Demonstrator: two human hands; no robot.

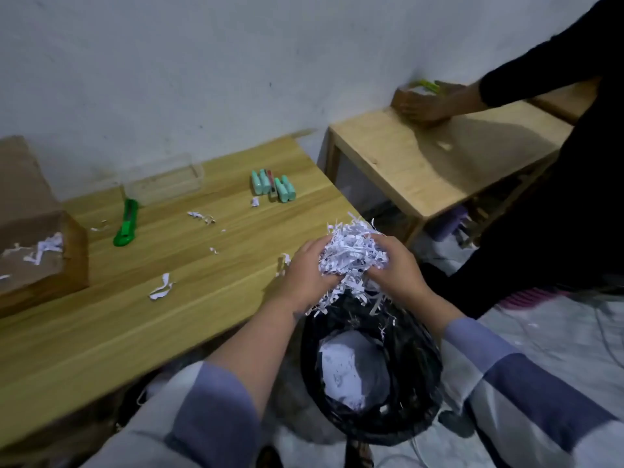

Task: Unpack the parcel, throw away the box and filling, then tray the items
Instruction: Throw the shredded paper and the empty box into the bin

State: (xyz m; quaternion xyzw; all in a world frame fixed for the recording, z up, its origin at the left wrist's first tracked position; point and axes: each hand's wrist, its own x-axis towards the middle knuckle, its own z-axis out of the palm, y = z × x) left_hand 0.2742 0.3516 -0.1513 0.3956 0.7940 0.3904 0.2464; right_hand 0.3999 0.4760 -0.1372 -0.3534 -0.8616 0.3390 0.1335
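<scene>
A bundle of white shredded paper filling is squeezed between my left hand and my right hand, above a black-bagged bin that holds more white paper. The open cardboard box stands at the table's left edge with a few shreds in it. Several mint-green items lie at the table's far side. A clear plastic tray sits by the wall.
A green utility knife lies next to the tray. Loose shreds dot the wooden table. At the right another person in black handles a small box on a second wooden table.
</scene>
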